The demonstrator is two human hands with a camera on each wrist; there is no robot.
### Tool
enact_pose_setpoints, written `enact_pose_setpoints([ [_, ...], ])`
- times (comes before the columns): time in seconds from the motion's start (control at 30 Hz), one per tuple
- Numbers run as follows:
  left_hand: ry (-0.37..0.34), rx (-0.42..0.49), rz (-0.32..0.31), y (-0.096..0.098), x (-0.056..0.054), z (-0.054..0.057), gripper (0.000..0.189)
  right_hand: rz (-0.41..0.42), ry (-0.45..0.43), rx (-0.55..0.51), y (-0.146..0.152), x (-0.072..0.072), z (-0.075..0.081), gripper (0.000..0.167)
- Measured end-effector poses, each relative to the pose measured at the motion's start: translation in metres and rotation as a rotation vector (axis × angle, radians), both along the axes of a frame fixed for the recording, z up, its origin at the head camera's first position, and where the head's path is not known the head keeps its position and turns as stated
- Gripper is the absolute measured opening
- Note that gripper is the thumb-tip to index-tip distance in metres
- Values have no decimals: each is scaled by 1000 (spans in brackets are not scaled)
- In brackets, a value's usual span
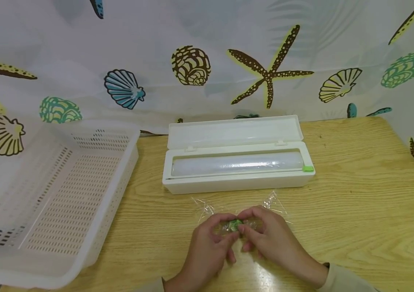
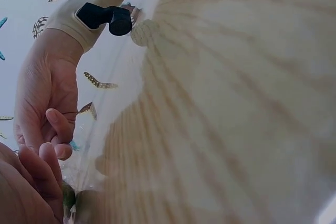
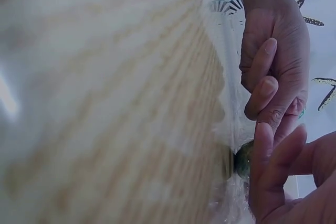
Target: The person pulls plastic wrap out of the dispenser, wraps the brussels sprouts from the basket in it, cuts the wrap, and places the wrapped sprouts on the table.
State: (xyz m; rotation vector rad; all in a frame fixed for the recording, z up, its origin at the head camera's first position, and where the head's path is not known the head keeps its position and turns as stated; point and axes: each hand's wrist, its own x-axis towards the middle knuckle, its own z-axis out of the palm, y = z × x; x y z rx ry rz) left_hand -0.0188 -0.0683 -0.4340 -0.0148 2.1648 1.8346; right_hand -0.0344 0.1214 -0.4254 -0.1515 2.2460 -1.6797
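Note:
On the table in front of me lies a small green lump (image 1: 234, 225), wrapped in clear plastic film (image 1: 207, 209) whose crinkled ends spread out to both sides. What the lump is I cannot tell. My left hand (image 1: 208, 245) pinches it from the left between thumb and forefinger, and my right hand (image 1: 276, 239) does the same from the right, the fingertips almost meeting. Low in the left wrist view the green lump (image 2: 68, 195) shows dark beside the fingers. The right wrist view has the lump (image 3: 243, 159) just beyond the fingertips, close to the table.
A white cling film box (image 1: 240, 187) with its lid raised stands behind my hands, a film roll (image 1: 236, 163) inside and a green tab (image 1: 308, 168) at its right end. To the left is a white perforated basket (image 1: 99, 227). A patterned curtain (image 1: 148, 40) hangs behind the wooden table (image 1: 356, 227).

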Motion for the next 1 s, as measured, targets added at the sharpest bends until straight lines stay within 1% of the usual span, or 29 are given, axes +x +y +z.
enact_pose_setpoints([
  [0.1, 64, -3, -13, 0, -2, -1, 33, -13, 12, 5, -1, 1, 1, 30],
  [0.17, 100, -17, -22, -1, -4, -2, 31, -8, 40, 32, -1, 1, 1, 37],
  [0.23, 116, -31, -27, -1, -5, -2, 31, 4, 81, 87, -1, 1, 1, 42],
  [0.33, 135, -36, -18, -1, -6, -2, 38, 13, 144, 159, 0, 1, -1, 49],
  [0.43, 143, -34, -6, -1, -7, -1, 38, 13, 176, 185, 1, 0, -2, 51],
  [0.53, 137, -33, -3, 0, -9, -1, 31, 5, 172, 186, 1, -2, -4, 49],
  [0.67, 145, -45, -8, 0, -11, -2, 26, -5, 126, 179, 0, -5, -5, 45],
  [0.8, 167, -71, -19, 0, -14, -2, 25, 1, 79, 129, -2, -7, -6, 39],
  [1.0, 169, -83, -40, -2, -15, 2, 25, 19, 50, 82, 1, -8, -7, 36],
])
